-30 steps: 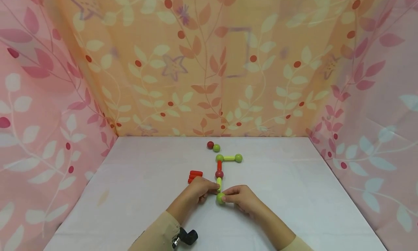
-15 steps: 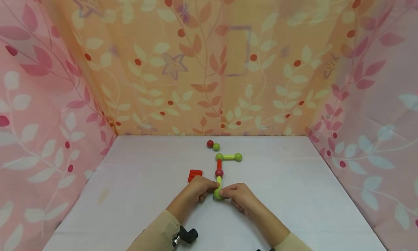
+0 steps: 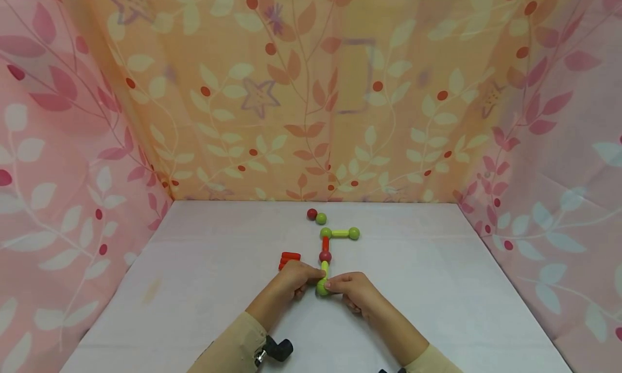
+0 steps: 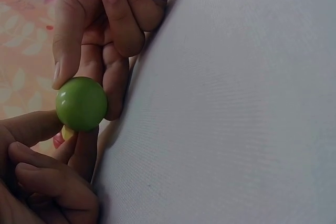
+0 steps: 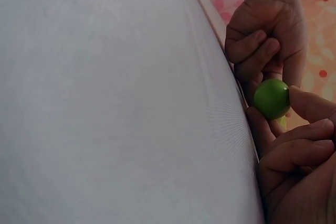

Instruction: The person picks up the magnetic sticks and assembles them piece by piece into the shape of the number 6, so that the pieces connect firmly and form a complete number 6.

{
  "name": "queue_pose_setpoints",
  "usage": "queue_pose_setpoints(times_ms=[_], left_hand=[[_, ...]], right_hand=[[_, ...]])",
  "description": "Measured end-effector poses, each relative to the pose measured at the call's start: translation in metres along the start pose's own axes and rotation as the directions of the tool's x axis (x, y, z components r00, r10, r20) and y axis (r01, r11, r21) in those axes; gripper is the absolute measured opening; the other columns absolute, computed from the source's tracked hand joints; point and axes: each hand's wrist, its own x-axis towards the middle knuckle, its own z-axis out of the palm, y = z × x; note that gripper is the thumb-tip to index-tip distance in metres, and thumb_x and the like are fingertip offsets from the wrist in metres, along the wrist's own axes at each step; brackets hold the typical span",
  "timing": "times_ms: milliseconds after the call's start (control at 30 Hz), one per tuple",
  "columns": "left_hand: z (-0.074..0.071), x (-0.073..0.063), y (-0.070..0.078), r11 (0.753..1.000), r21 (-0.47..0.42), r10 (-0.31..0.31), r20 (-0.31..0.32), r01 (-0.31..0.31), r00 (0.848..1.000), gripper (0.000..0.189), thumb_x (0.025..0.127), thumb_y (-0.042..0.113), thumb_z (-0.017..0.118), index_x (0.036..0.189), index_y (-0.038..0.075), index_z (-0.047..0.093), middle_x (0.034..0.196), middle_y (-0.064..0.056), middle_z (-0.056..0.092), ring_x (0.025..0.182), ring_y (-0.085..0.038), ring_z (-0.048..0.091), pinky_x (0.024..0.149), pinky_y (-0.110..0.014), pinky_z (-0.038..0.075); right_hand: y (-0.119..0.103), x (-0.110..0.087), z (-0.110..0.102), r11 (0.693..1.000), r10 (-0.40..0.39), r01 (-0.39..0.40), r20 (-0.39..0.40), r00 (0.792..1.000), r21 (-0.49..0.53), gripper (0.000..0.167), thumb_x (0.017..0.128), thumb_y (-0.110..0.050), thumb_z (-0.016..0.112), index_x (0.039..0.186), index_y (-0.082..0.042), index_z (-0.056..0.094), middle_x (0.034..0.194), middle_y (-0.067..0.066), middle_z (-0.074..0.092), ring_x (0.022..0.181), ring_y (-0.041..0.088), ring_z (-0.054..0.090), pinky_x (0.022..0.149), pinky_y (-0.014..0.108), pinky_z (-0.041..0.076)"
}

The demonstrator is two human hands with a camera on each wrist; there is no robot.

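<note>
My left hand [image 3: 295,277] pinches the near yellow-green rod [image 3: 324,266] between thumb and fingers, low over the cloth. From the right, my right hand [image 3: 357,291] grips a green ball [image 3: 322,287] at that rod's near end. Both wrist views show the green ball [image 4: 82,103] between the two hands, with the rod mostly hidden behind it. Beyond the left hand's rod, a dark pink ball [image 3: 325,256] joins a red rod [image 3: 325,244]. This leads to another green ball [image 3: 325,232], from which a yellow-green rod [image 3: 340,234] runs right to an end ball [image 3: 354,233].
Several red rods [image 3: 290,257] lie side by side, partly behind the left hand. A loose red ball [image 3: 312,214] and a loose green ball [image 3: 321,218] sit near the back. White cloth [image 3: 413,265] covers the table, with patterned curtains [image 3: 311,92] on three sides.
The green ball in my right hand has shifted slightly left and away from me, up against the rod's near end. My left hand keeps its pinch almost in place.
</note>
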Motion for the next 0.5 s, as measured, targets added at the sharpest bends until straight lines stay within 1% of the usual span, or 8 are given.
queue_pose_setpoints(times_ms=[300, 400, 500], left_hand=[[-0.0008, -0.0011, -0.0005, 1.0, 0.023, 0.015, -0.01, -0.015, 1.0, 0.031, 0.065, 0.043, 0.079, 0.074, 0.014, 0.071, 0.047, 0.001, 0.037, 0.037, -0.015, 0.031, 0.037, -0.024, 0.024], [-0.0014, -0.003, -0.0014, 0.999, 0.032, 0.034, -0.009, -0.034, 0.999, 0.03, 0.066, 0.043, 0.078, 0.073, 0.014, 0.071, 0.047, 0.001, 0.037, 0.037, -0.015, 0.031, 0.037, -0.024, 0.024], [-0.0034, -0.0045, -0.0025, 0.997, 0.034, 0.066, 0.004, -0.066, 0.998, 0.026, 0.069, 0.041, 0.076, 0.075, 0.016, 0.072, 0.048, 0.001, 0.039, 0.037, -0.015, 0.031, 0.037, -0.024, 0.024]], right_hand=[[-0.0031, 0.0002, -0.0013, 1.0, 0.003, -0.003, 0.03, 1.0, -0.014, 0.036, 0.073, -0.039, 0.074, 0.097, -0.012, 0.071, 0.093, 0.005, 0.068, 0.036, 0.006, 0.032, 0.034, 0.021, 0.024], [-0.0036, 0.0001, -0.0015, 1.0, 0.002, -0.002, 0.034, 0.999, -0.011, 0.036, 0.073, -0.038, 0.074, 0.097, -0.012, 0.071, 0.093, 0.006, 0.068, 0.036, 0.006, 0.031, 0.034, 0.022, 0.024], [-0.0041, 0.0, -0.0014, 1.0, -0.006, 0.006, 0.035, 0.999, -0.012, 0.036, 0.073, -0.039, 0.074, 0.096, -0.012, 0.071, 0.093, 0.006, 0.068, 0.036, 0.006, 0.032, 0.033, 0.021, 0.024]])
